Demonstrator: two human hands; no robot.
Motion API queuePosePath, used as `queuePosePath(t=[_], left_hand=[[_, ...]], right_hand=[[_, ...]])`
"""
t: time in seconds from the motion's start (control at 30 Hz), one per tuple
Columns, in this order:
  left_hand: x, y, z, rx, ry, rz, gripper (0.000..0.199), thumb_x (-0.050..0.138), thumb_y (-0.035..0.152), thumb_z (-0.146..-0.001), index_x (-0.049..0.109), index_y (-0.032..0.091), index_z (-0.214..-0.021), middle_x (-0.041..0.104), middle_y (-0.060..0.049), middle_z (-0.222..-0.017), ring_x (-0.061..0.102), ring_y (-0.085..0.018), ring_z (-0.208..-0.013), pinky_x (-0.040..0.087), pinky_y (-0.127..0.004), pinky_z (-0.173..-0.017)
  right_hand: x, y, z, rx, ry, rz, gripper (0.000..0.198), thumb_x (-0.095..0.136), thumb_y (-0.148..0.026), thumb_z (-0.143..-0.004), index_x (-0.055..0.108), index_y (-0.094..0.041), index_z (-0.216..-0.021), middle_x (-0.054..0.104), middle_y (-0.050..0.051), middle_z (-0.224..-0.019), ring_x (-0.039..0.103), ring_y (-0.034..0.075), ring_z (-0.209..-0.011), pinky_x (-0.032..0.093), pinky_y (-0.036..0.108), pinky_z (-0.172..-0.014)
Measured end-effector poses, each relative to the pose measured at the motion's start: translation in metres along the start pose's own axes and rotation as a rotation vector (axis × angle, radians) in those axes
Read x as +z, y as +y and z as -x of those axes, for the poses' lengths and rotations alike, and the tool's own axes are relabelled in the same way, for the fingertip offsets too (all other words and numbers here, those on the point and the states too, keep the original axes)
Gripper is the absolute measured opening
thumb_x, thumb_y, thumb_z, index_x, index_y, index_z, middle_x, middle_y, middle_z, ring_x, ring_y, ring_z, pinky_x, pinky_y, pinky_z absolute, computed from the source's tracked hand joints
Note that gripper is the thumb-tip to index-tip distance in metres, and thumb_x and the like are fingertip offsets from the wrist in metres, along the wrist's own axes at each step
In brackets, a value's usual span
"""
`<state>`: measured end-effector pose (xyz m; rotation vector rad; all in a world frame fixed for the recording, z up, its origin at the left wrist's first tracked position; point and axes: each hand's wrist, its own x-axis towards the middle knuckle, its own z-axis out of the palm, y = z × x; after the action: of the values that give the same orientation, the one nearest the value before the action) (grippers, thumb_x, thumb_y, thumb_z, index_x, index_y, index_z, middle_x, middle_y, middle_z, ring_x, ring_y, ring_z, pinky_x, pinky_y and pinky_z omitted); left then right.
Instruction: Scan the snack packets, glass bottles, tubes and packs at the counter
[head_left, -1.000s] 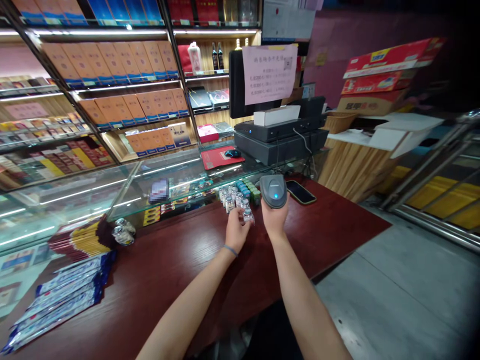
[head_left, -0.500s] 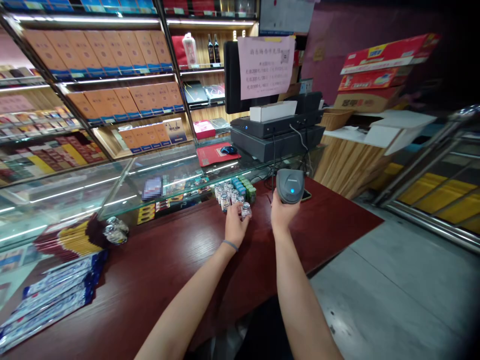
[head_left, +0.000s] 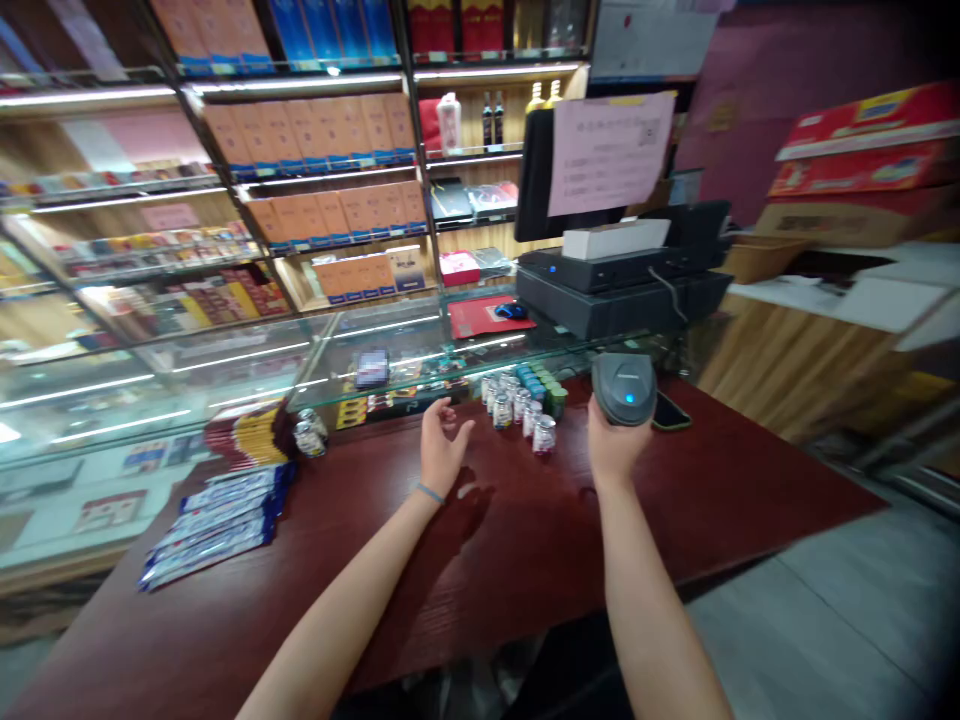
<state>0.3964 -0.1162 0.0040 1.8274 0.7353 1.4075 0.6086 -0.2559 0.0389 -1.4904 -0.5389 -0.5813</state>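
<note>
My right hand [head_left: 616, 446] is wrapped round the handle of a dark grey barcode scanner [head_left: 624, 388] with a lit blue light, held above the table. My left hand [head_left: 442, 448] hovers over the tabletop with fingers apart and slightly curled, holding nothing. To its right stand several small clear jars with silvery lids [head_left: 523, 405] in rows, the nearest jar [head_left: 544, 435] at the front. Small blue and green containers [head_left: 553, 394] are lined up behind and beside them. Further left, a few similar jars [head_left: 309, 434] stand by a stack of maroon and yellow packets [head_left: 251, 436].
Blue and white packets [head_left: 221, 520] lie on the red-brown table [head_left: 517, 590] at left. A phone [head_left: 670, 411] rests behind the scanner. Beyond are a glass counter [head_left: 409, 340], a monitor with a pink notice [head_left: 611, 155], and stocked shelves. Red cartons [head_left: 862, 160] are stacked at right.
My left hand has let go of a jar at the front of the group and moved left, fingers opening. My right hand still holds the scanner. The camera view has swung left.
</note>
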Motion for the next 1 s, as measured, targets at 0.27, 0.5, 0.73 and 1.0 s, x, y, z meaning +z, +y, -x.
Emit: queuePosePath(t=[0.27,0.5,0.73,1.0], left_hand=[[-0.163,-0.052,-0.024,-0.01,0.358,-0.349,0.05,0.07,0.033,-0.083,0.052,0.02,-0.128,0.051,-0.011,-0.12,0.056,-0.023,-0.109,0.054,-0.037,-0.09],[-0.226,-0.087,-0.018,-0.053,0.397,-0.564,0.068,0.07,0.018,-0.08,0.043,0.018,-0.142,0.049,-0.016,-0.133,0.044,-0.031,-0.13,0.035,-0.051,-0.114],[-0.232,-0.114,-0.02,-0.142,0.279,-0.506,0.088,0.073,0.019,-0.075,0.03,0.017,-0.153,0.042,-0.02,-0.144,0.038,-0.035,-0.141,0.03,-0.053,-0.118],[-0.233,-0.124,-0.02,-0.107,0.304,-0.48,0.054,0.056,0.013,-0.084,0.046,0.016,-0.137,0.054,-0.017,-0.131,0.051,-0.029,-0.124,0.037,-0.049,-0.112]], right_hand=[[0.014,-0.041,0.03,-0.087,-0.248,0.193,0.055,0.069,-0.052,-0.075,0.061,-0.012,-0.113,0.072,0.021,-0.095,0.071,0.036,-0.087,0.053,0.04,-0.067],[0.034,-0.066,0.079,-0.256,-0.557,0.186,0.046,0.064,-0.051,-0.079,0.062,-0.016,-0.109,0.073,0.015,-0.083,0.07,0.032,-0.075,0.05,0.036,-0.059],[0.042,-0.063,0.123,-0.413,-0.806,0.197,0.034,0.06,-0.043,-0.08,0.059,-0.022,-0.107,0.071,0.006,-0.066,0.07,0.03,-0.06,0.046,0.032,-0.052],[0.038,-0.063,0.133,-0.508,-0.875,0.216,0.032,0.059,-0.033,-0.074,0.058,-0.024,-0.106,0.073,0.004,-0.069,0.071,0.029,-0.059,0.046,0.031,-0.052]])
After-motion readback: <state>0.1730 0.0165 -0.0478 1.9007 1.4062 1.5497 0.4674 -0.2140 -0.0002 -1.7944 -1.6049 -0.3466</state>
